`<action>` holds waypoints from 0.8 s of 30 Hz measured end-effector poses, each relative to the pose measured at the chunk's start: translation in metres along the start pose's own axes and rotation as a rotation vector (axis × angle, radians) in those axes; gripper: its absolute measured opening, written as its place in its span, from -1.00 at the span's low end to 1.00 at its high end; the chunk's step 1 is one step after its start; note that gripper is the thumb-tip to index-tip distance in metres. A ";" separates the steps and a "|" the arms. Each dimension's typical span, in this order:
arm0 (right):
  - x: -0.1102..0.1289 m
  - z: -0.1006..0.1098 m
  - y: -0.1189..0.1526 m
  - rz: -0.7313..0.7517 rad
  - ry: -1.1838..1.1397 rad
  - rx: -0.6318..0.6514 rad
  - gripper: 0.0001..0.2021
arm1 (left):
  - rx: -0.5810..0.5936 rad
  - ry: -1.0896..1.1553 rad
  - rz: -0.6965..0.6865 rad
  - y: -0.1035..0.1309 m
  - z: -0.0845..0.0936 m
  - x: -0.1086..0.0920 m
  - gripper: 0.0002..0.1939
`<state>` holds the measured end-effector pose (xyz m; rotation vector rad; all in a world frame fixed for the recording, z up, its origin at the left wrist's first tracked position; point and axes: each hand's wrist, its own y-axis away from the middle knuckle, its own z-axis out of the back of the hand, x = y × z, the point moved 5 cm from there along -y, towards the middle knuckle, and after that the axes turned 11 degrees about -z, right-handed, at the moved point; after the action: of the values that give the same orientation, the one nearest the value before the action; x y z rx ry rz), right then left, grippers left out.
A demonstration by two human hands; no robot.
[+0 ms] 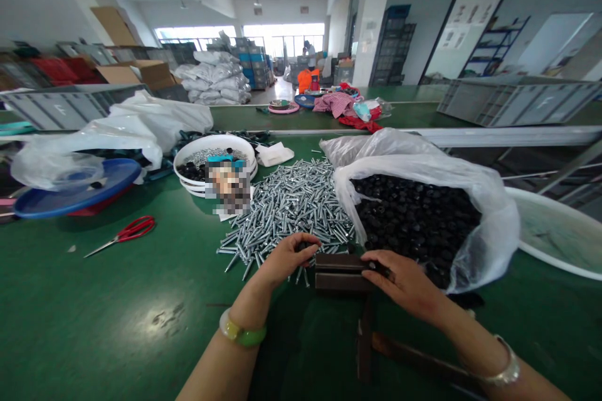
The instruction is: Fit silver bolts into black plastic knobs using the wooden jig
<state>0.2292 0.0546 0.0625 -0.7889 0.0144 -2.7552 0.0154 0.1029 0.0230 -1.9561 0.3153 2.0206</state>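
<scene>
My left hand (292,255) is closed in a pinch at the left end of a dark brown metal block (342,282) with a groove along it. A small black plastic piece (305,244) shows between its fingertips. At the block's right end, my right hand (408,283) is closed on another small dark piece, with a shiny metal end (372,265) showing at the fingertips. Just beyond the left hand spreads a heap of silver screws (296,197). An open white plastic bag (501,219) full of small black plastic pieces (418,219) stands beyond the right hand.
Red-handled scissors (136,229) lie on the green table (94,313) at left. Stacked white bowls (179,166) stand behind the screws, a blue tray (56,197) further left. At right is a white round tray (564,232). Brown metal bars (414,354) extend below the block.
</scene>
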 end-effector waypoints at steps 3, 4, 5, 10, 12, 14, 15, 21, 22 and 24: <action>0.000 -0.003 0.004 -0.036 0.022 -0.011 -0.74 | -0.027 0.056 0.010 0.000 0.002 0.004 -0.63; 0.002 -0.004 0.005 -0.038 0.035 -0.004 -0.74 | -0.022 0.073 0.015 0.000 0.002 0.005 -0.62; 0.004 -0.006 0.005 -0.036 0.047 0.007 -0.74 | -0.012 0.088 0.016 0.000 0.002 0.005 -0.60; 0.007 -0.009 -0.002 -0.044 0.043 0.018 -0.68 | -0.004 0.066 -0.009 0.000 0.002 0.005 -0.61; 0.008 -0.009 -0.003 0.004 0.023 0.010 -0.70 | -0.042 0.046 -0.006 -0.001 0.004 0.005 -0.63; 0.008 -0.007 0.000 0.074 0.004 0.000 -0.71 | -0.087 0.056 0.003 -0.001 0.006 0.005 -0.63; 0.008 -0.006 0.002 0.104 -0.005 -0.003 -0.70 | -0.105 0.070 0.009 -0.001 0.007 0.005 -0.63; 0.017 -0.015 0.011 0.209 -0.056 -0.030 -0.67 | -0.051 0.002 -0.026 0.000 0.003 0.000 -0.62; 0.018 -0.016 0.011 0.226 -0.064 -0.048 -0.67 | -0.051 -0.034 -0.048 0.000 0.003 -0.001 -0.62; 0.015 -0.010 0.008 0.216 -0.096 -0.130 -0.72 | -0.075 -0.073 -0.073 0.001 0.006 -0.002 -0.60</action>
<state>0.2138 0.0419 0.0613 -0.8965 0.2469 -2.5303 0.0095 0.1044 0.0253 -1.9022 0.1510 2.0794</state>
